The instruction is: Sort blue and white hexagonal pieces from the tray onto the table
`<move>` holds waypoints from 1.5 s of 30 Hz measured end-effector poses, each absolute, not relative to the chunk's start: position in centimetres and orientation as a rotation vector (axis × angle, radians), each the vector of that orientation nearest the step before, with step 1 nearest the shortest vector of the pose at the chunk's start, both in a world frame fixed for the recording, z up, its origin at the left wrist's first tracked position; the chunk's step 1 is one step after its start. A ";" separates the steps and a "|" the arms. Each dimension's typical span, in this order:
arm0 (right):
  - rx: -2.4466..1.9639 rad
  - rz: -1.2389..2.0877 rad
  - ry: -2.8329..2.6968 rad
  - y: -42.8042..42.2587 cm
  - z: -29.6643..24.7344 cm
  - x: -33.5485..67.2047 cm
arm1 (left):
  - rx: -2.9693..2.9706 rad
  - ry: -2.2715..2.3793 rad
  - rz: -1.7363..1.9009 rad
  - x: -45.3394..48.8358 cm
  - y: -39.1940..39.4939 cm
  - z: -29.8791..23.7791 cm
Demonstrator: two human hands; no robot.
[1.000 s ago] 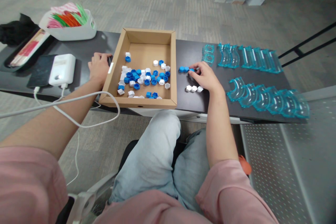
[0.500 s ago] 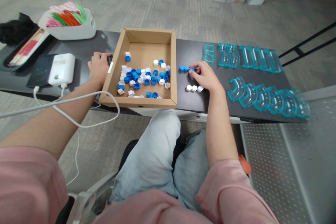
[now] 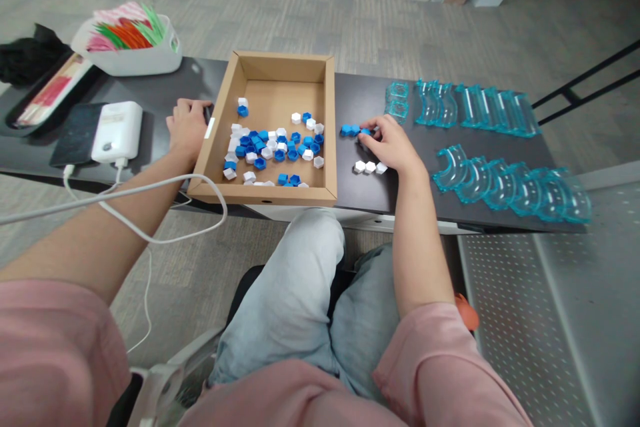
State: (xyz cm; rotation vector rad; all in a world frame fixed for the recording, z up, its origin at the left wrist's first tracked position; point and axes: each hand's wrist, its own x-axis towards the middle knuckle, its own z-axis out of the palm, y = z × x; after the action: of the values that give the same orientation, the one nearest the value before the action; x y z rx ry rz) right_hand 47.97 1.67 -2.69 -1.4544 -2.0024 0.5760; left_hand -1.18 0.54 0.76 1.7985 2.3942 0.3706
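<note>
My right hand is over the dark table to the right of a shallow cardboard box. Its thumb and fingers are closed on a blue hexagonal piece, at the right end of a short row of blue hexagonal pieces. Below that row lies a line of white hexagonal pieces, partly next to my wrist. My left hand rests on the table against the box's left side, fingers curled by a small dark object that I cannot make out. Mixed blue and white pieces lie loose in the box.
Clear teal plastic parts stand in rows at the right, with curved ones nearer me. At the left are a white power bank with cables, a white basket of coloured sticks and a black tray.
Almost nothing differs. My right hand stays at the end of the blue row and my left hand stays beside the box; the view has shifted very slightly.
</note>
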 end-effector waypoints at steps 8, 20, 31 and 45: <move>-1.466 0.537 -2.010 1.7 -2.9 47.7 | 1.828 2.421 0.343 -1.1 0.5 0.5; -1.457 0.530 -2.015 1.7 -3.0 47.8 | 1.817 2.411 0.391 -1.0 0.5 0.6; -1.455 0.538 -2.017 1.8 -2.9 47.8 | 1.815 2.420 0.370 -1.1 0.6 0.6; -1.483 0.574 -1.999 1.6 -2.7 47.5 | 1.817 2.423 0.362 -1.4 0.8 0.2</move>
State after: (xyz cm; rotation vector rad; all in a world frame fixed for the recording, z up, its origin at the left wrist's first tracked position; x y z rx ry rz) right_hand 47.51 1.62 -2.72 -1.4833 -1.9995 0.5740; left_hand -1.42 0.80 0.20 1.8167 2.4232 0.3619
